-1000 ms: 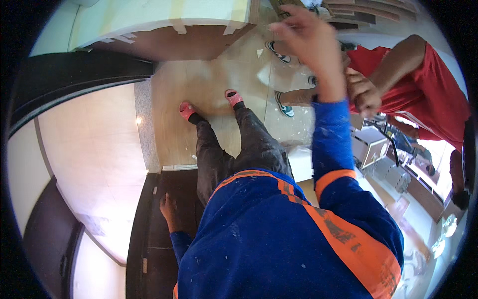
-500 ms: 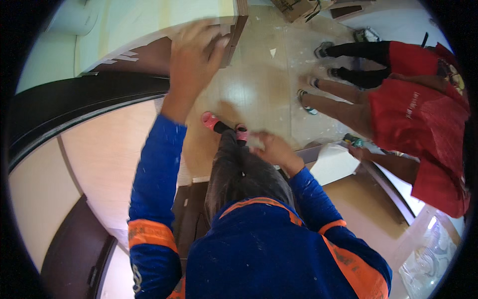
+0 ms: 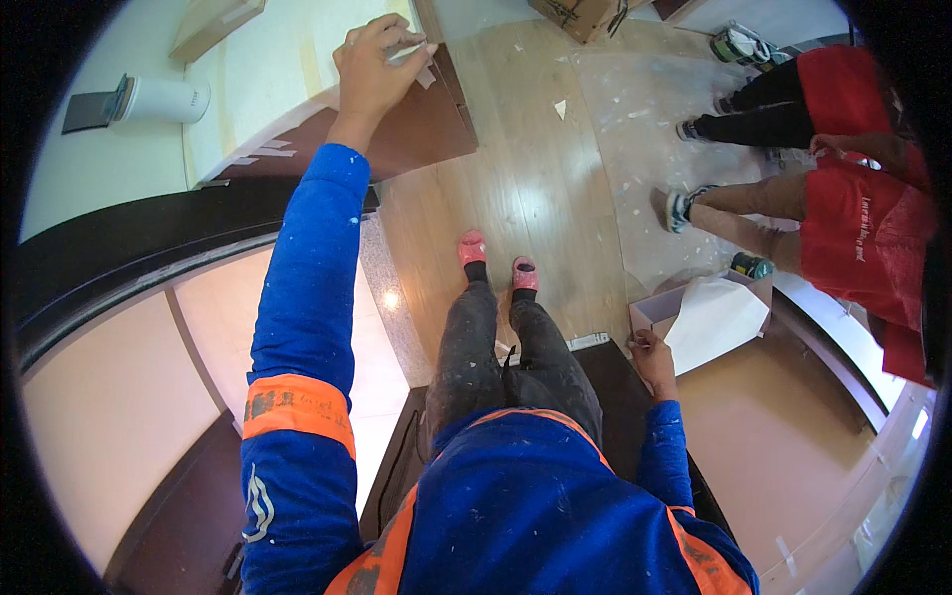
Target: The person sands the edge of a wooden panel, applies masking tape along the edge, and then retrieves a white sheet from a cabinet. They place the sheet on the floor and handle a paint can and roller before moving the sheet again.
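My left hand (image 3: 375, 67) is stretched out over the front edge of a cabinet (image 3: 392, 134) with a pale covered top (image 3: 288, 59). Its thumb and fingers are closed together, and what they pinch is hidden. Just below the fingertips, a short white strip (image 3: 426, 77) shows on the cabinet's edge. More pale strips of tape (image 3: 273, 149) hang along that edge further left. My right hand (image 3: 654, 363) is lowered on the right, fingers curled beside the near corner of an open box-like compartment (image 3: 647, 315). A white sheet (image 3: 716, 319) drapes over it. Anything in those fingers cannot be made out.
Two people in red shirts (image 3: 863, 228) stand at the right on plastic sheeting (image 3: 635, 129). A cardboard box (image 3: 585, 18) and paint cans (image 3: 739, 45) are at the back. A white cylinder (image 3: 164, 101) rests on the cabinet top. My pink clogs (image 3: 472, 246) stand on the wooden floor.
My left hand has gone from spread fingers to a pinch at the cabinet edge. My right hand has moved right and down to the compartment's corner. My view has shifted.
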`<state>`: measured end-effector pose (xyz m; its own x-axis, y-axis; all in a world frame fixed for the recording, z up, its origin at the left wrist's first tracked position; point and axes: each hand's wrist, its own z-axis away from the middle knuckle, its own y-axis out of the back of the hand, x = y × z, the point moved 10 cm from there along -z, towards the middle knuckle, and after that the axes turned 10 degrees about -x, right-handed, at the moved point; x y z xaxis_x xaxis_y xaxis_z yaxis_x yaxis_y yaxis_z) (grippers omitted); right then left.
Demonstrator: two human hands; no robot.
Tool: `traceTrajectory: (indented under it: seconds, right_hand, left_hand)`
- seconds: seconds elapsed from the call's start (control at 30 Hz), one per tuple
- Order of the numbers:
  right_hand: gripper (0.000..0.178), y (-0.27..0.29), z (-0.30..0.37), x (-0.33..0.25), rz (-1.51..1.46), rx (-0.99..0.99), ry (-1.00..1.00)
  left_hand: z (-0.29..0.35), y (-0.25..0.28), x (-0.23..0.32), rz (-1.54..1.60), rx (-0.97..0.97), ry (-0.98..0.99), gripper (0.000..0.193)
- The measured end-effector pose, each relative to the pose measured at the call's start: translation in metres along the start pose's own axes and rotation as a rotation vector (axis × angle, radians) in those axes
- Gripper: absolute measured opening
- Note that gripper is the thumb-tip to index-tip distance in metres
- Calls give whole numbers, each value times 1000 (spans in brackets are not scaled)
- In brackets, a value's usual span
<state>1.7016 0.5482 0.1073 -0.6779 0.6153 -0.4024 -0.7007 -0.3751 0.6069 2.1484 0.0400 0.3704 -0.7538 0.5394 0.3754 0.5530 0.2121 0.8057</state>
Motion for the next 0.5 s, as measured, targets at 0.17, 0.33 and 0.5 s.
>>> traceTrajectory:
  seconds: [0.17,0.33,0.5]
  right_hand:
    - [38,-21,30,15,-102,15,-89]
    - [39,-103,43,-16,-179,-69,-72]
    - [40,-188,46,-61,-288,-207,-104]
  left_hand:
    - [-6,-6,-9,142,-49,40,29]
    - [-11,-2,7,-38,10,27,29]
    - [-13,-2,-2,34,-52,1,23]
